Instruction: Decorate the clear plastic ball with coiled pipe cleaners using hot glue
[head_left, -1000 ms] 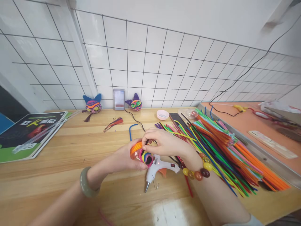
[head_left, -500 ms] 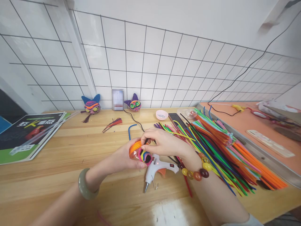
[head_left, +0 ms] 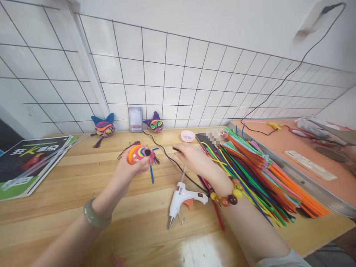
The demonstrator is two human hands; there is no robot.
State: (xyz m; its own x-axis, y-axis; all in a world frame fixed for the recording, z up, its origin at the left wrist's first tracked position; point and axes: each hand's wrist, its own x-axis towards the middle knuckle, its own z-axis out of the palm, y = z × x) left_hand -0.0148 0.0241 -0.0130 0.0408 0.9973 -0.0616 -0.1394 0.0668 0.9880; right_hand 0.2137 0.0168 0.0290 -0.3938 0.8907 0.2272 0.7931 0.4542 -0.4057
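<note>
My left hand [head_left: 125, 170], a pale green bangle on its wrist, is closed around a clear ball [head_left: 135, 155] partly wrapped in coloured pipe cleaners: orange, pink, yellow, blue and black. Apart from it, to the right, my right hand [head_left: 196, 158] pinches a short black piece of pipe cleaner [head_left: 176, 149]; its other end is hidden by the fingers. Below that hand a white hot glue gun [head_left: 175, 202] rests on the table, nozzle toward me. A blue pipe cleaner [head_left: 151, 175] lies just beyond the ball.
Pipe cleaners [head_left: 267, 185] in many colours cover the right side, beside a phone [head_left: 204, 140] and a pink bowl [head_left: 188, 136]. Two finished cat-like heads [head_left: 104, 129] and a propped phone [head_left: 135, 119] stand by the wall. Magazines [head_left: 36, 159] lie left; a black cord [head_left: 164, 151] crosses the table.
My hands have separated. The left has carried the ball to the left and away from me; the right has moved off it with the black piece between its fingers.
</note>
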